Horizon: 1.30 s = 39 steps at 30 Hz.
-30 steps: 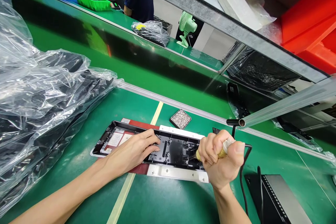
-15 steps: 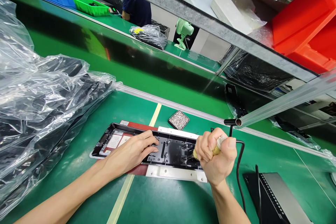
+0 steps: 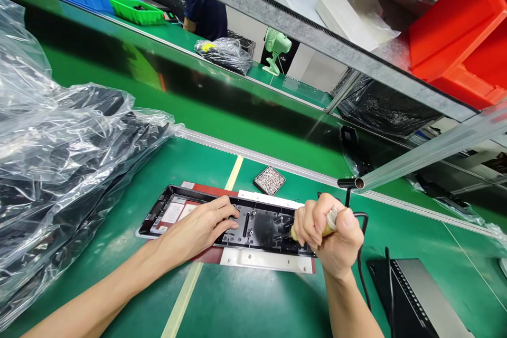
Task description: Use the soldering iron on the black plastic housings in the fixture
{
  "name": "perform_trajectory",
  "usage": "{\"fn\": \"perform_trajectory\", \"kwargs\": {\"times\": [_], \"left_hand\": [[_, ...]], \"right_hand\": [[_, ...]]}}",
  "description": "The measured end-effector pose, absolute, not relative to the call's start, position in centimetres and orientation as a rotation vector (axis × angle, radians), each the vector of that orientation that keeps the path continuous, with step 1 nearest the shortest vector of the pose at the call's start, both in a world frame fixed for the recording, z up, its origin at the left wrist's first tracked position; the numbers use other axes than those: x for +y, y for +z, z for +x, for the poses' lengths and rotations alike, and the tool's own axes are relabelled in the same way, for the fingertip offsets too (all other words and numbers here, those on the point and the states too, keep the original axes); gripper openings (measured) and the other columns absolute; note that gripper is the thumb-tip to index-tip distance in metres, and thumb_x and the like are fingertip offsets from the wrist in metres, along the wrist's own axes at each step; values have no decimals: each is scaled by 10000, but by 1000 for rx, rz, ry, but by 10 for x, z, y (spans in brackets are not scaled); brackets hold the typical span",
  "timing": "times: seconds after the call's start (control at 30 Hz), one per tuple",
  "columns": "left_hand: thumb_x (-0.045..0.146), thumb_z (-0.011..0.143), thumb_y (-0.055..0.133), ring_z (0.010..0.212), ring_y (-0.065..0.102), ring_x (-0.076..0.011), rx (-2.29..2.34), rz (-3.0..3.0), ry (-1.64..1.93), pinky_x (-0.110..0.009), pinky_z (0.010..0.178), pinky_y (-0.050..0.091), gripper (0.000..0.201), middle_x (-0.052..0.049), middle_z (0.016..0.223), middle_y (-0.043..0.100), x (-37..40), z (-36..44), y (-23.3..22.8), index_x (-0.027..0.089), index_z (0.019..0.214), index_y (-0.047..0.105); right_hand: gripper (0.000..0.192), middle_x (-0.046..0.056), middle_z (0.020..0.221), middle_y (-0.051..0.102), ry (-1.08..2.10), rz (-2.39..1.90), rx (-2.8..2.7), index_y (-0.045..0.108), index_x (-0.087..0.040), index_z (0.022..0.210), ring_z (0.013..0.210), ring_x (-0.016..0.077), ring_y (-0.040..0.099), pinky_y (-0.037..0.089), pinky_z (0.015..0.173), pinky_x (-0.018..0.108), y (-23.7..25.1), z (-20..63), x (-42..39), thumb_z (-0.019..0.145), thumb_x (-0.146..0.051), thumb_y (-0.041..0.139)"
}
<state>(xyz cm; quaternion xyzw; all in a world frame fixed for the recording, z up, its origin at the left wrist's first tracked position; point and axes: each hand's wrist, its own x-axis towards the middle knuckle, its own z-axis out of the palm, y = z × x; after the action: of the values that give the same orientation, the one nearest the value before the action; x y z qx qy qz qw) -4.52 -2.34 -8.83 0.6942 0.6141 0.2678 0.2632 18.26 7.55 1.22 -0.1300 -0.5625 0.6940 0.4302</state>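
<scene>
A long black plastic housing (image 3: 261,229) lies open side up across a red board (image 3: 206,256) with white metal strips (image 3: 265,260). My left hand (image 3: 216,222) rests on the housing near its middle, fingers spread and slightly bent, holding nothing. In a fist, my right hand (image 3: 335,235) grips a tool with a yellowish handle (image 3: 329,223). Its thin end points down and left into the right part of the housing; the tip is hard to make out, so I cannot tell its exact kind. Small posts and ribs stand inside the housing.
Beyond the housing sits a small square tray of pellets (image 3: 270,180). Plastic-wrapped black parts (image 3: 79,169) pile up at left. A short tube holder (image 3: 350,183), a black cable (image 3: 361,253) and a grey-black device (image 3: 420,296) are at right. A metal shelf (image 3: 317,31) spans overhead.
My right hand has shifted slightly right and down, its fist tilting with the tool. The left hand and the housing stay in place.
</scene>
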Motion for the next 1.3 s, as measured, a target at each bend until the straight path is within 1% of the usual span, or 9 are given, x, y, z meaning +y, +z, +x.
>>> {"fn": "perform_trajectory", "kwargs": {"times": [0.1,0.17,0.37,0.53,0.87,1.13,1.3], "left_hand": [[307,1058,422,795,570,-141,1655,1881,730,-281,750,401,214,-12,1046,571,-24,-45,-89,232,1055,622],[311,1058,421,792,569,-141,1654,1883,731,-282,746,402,216,-12,1047,574,-23,-46,-89,233,1061,622],[335,1062,406,806,586,-147,1650,1888,739,-284,755,413,241,-17,1046,578,-23,-46,-91,237,1068,626],[349,1059,412,796,587,-145,1667,1878,737,-280,746,416,237,-12,1041,575,-23,-46,-90,238,1052,621],[341,1069,387,818,600,-142,1665,1861,715,-281,774,424,252,-8,1057,576,-24,-45,-90,253,1067,622],[336,1064,385,758,599,-132,1684,1885,734,-273,722,441,276,-13,1027,596,-24,-44,-87,243,1044,643],[356,1065,396,805,642,-145,1676,1922,757,-276,753,469,273,-19,1044,614,-25,-46,-91,249,1078,647]], "right_hand": [[392,-61,471,374,1783,-203,-1462,563,-211,660,394,102,323,352,386,247,14,188,81,953,-468,515],[394,-62,473,380,1760,-181,-1471,563,-210,668,388,98,324,367,384,247,17,190,83,961,-470,512],[500,-70,445,373,1496,-327,-1327,535,-202,631,344,75,327,372,358,215,28,182,87,1004,-519,431],[476,-69,441,376,1353,-439,-1263,498,-203,618,351,77,330,356,341,210,29,168,91,996,-490,469],[463,-74,447,377,1345,-489,-1277,485,-206,640,352,76,334,352,344,208,17,161,96,1008,-484,454],[457,-72,455,373,1349,-490,-1280,486,-206,642,361,77,335,345,345,211,15,161,97,1006,-481,458],[453,-71,470,369,1353,-496,-1310,485,-212,648,373,78,336,336,352,211,12,160,96,1006,-489,462]]}}
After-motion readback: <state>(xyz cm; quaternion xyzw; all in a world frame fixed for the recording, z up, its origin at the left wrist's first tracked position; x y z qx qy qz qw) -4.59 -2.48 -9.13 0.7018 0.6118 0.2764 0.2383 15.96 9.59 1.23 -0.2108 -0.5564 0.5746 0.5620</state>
